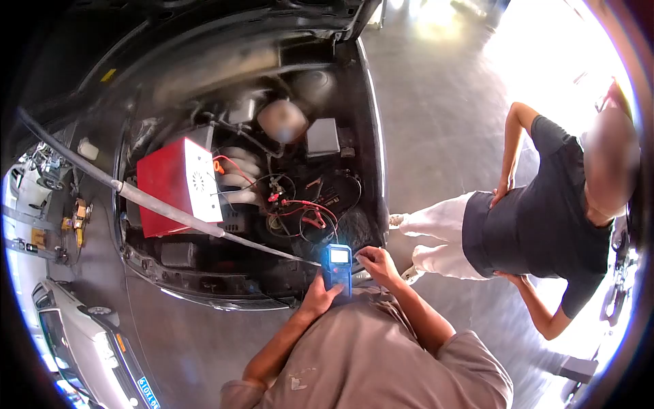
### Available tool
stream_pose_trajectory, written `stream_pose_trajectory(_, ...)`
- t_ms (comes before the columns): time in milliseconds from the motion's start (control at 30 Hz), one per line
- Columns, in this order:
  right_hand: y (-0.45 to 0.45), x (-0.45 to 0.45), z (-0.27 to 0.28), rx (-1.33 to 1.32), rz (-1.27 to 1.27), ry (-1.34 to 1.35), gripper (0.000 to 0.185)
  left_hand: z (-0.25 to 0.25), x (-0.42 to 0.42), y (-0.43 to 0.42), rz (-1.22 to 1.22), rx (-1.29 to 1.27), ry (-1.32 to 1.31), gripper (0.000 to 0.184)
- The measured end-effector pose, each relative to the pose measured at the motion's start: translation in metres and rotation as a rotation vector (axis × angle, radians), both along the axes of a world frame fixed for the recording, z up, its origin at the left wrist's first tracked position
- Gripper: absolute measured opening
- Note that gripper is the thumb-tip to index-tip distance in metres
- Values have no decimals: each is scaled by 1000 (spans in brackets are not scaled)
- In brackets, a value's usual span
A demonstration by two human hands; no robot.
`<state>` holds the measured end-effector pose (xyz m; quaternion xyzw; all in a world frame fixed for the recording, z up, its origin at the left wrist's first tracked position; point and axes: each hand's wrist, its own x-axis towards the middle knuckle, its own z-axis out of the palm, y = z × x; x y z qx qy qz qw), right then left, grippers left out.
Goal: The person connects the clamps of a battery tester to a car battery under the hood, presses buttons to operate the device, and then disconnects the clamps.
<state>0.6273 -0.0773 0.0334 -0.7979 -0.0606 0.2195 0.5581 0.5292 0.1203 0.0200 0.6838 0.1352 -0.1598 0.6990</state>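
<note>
My left hand (319, 296) is wrapped round a blue handheld battery tester (336, 276) with a lit screen, held in front of my body at the edge of the engine bay. Just right of the tester, my right hand (377, 264) has its fingers curled together; whatever may be between them is too small to make out. Red and black cables (317, 204) run up from near the tester to the battery (332, 196), where red clamps (313, 219) lie among the wires.
A red box with a white front (178, 187) sits on the engine. The grey hood prop rod (170, 213) crosses the bay diagonally. A person in a dark shirt (528, 232) stands at the right, hands on hips. A silver car (85, 347) is parked lower left.
</note>
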Motion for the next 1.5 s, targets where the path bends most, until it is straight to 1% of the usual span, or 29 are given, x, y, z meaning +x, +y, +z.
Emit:
stream_pose_trajectory(33, -2, 0, -1, -7, 2, 15, 18, 1, 1, 0, -3, 6, 10, 58)
stream_pose_trajectory(67, -4, -1, -27, 69, -29, -15, 17, 2, 0, -1, -6, 10, 24, 58)
stream_pose_trajectory(167, -5, 9, -23, 59, -67, 27, 15, 7, 2, -4, 5, -22, 25, 57)
stream_pose_trajectory(267, -5, 21, -39, 80, -91, 44, 14, 13, 5, -7, 17, 5, 39, 57)
stream_pose_trajectory(300, -5, 26, -36, 90, -104, 40, 13, 13, 5, -6, 13, 19, 57, 57)
stream_pose_trajectory(333, -5, 33, -23, 27, -78, 46, 14, 12, 5, -6, 7, 30, 73, 56)
stream_pose_trajectory(433, -5, 50, -41, 45, -129, -56, 20, 8, 9, -6, 39, -158, 148, 54)
stream_pose_trajectory(467, -7, 59, -56, -8, -99, -128, 19, 10, 10, -7, 52, -132, 114, 50)
stream_pose_trajectory(567, -1, 86, -57, -77, -109, -119, 20, -28, 2, -3, 48, -110, 104, 53)
stream_pose_trajectory(600, 4, 95, -38, -141, -102, -141, 20, -28, 3, -2, 23, -109, 100, 53)
stream_pose_trajectory(633, 7, 107, -38, -165, -88, -171, 19, -29, 5, -1, 1, -107, 93, 54)
stream_pose_trajectory(700, 12, 128, -44, -208, -61, -229, 19, -26, 8, -1, -26, -84, 84, 54)
stream_pose_trajectory(733, 16, 140, -52, -232, -44, -303, 19, -21, 10, -1, -30, -62, 79, 55)
stream_pose_trajectory(833, 26, 174, -61, -374, -3, -348, 21, -14, 13, 0, -29, -21, 75, 55)
stream_pose_trajectory(967, 41, 207, -71, -568, 30, -464, 27, -15, 7, -2, -7, 12, 75, 55)
stream_pose_trajectory(1000, 45, 216, -69, -662, 84, -390, 34, -15, 6, -2, 1, 20, 73, 55)
stream_pose_trajectory(1100, 54, 235, -82, -800, 123, -487, 39, -10, 1, -4, 48, -41, 128, 57)
stream_pose_trajectory(1133, 58, 242, -83, -855, 170, -475, 46, -10, 0, -4, 31, -20, 124, 60)
stream_pose_trajectory(1167, 62, 250, -91, -893, 195, -472, 49, -8, -1, -3, 22, 39, 133, 61)
stream_pose_trajectory(1233, 70, 264, -97, -922, 269, -454, 49, 16, 4, -2, 9, 157, 161, 64)
stream_pose_trajectory(1267, 72, 268, -97, -942, 324, -432, 47, 29, 8, -2, 21, 118, 180, 65)
stream_pose_trajectory(1300, 76, 272, -98, -975, 377, -413, 43, 28, 7, -2, 35, 119, 168, 65)
stream_pose_trajectory(1367, 80, 281, -107, -1006, 451, -426, 41, 21, 2, -3, 66, 125, 142, 66)
stream_pose_trajectory(1400, 81, 282, -104, -1014, 483, -457, 42, 31, 6, -3, 45, 135, 252, 64)
stream_pose_trajectory(1433, 80, 286, -103, -997, 505, -418, 43, 33, 5, -3, 55, 145, 239, 64)
stream_pose_trajectory(1500, 78, 289, -98, -984, 513, -449, 44, 35, 5, -6, 63, 163, 209, 63)
